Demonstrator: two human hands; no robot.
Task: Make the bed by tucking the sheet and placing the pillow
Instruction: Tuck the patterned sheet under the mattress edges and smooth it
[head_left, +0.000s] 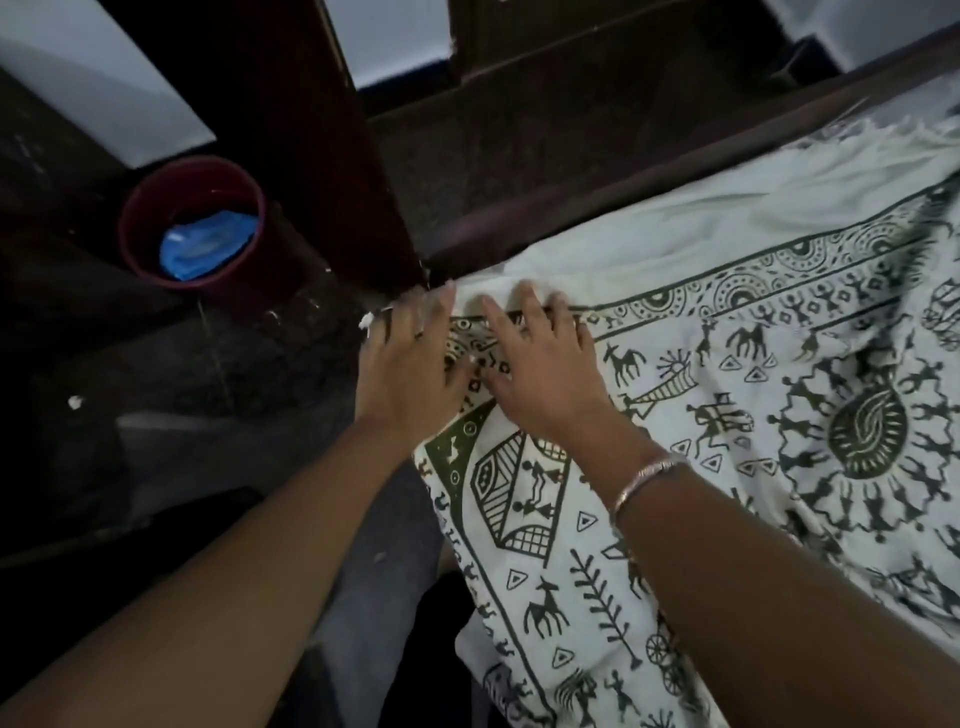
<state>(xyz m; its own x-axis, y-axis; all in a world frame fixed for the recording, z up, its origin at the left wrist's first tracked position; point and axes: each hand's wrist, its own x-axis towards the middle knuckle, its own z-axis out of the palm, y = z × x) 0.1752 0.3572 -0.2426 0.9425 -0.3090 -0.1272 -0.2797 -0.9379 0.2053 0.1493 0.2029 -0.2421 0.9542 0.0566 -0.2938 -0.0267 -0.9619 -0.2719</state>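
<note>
Both hands are down at the far left corner of the bed. The white cotton sheet with dark green folk-art figures and animals printed on it (675, 415) covers the bed from that corner out to the right and toward the near side, and it's pretty wrinkled along the far edge.

The left hand (410, 364) is right on the sheet's corner, fingers straight and held close together, reaching toward the dark brown wooden bedpost (332, 130). The tips are blurry, so I can't tell if they're catching any cloth. The right hand (545, 374) lies flat on the sheet just beside it, fingers spread, and there's a thin pale metal bangle (649, 475) on that wrist.

On the dark floor to the left, near the post, sits a round maroon plastic bucket (132, 208) with something blue inside.
</note>
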